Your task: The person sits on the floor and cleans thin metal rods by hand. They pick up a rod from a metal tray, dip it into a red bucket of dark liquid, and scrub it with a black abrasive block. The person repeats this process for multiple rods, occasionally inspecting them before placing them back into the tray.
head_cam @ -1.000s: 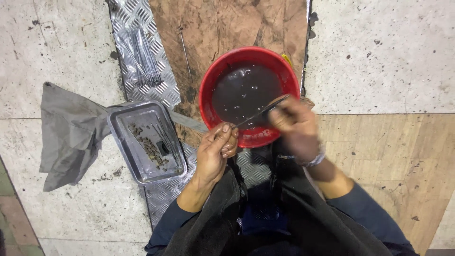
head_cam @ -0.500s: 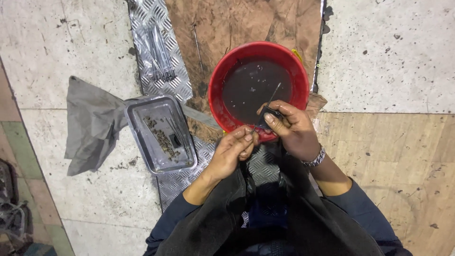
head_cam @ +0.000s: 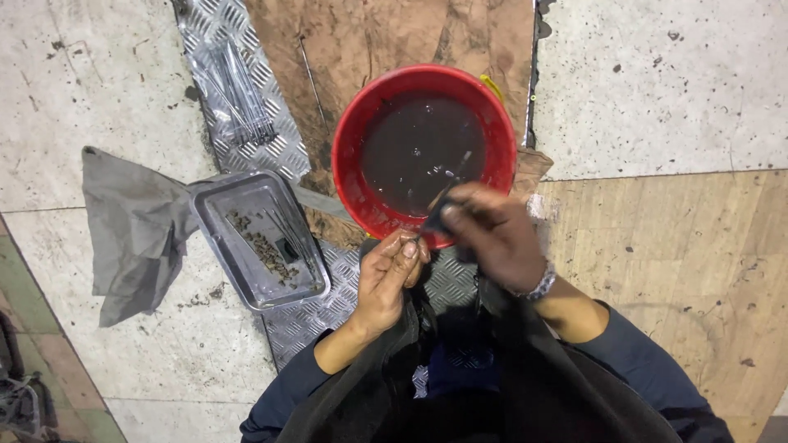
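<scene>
Thin straight metal rod, dark and wet: held low over the near rim of the round red plastic basin, which is filled with dark murky liquid; the far end of the rod slants out over the liquid, the near end runs back between the two hands.

Left hand: fingertips pinched together on the near end of the rod.

Right hand: closed around a small dark pad or cloth wrapped about the rod's middle; beaded bracelet at the wrist.

Handling, by judgement: light, stiff yet springy along its length, slippery where wet; best gripped at the ends or through the pad, since a bare pinch at mid-length would likely slide.

Nearby: rectangular grey metal tray with small brownish bits and thin rods, left of the basin; crumpled grey cloth touching the tray's left edge; bundle of thin metal rods on silver chequer plate beyond the tray.
</scene>
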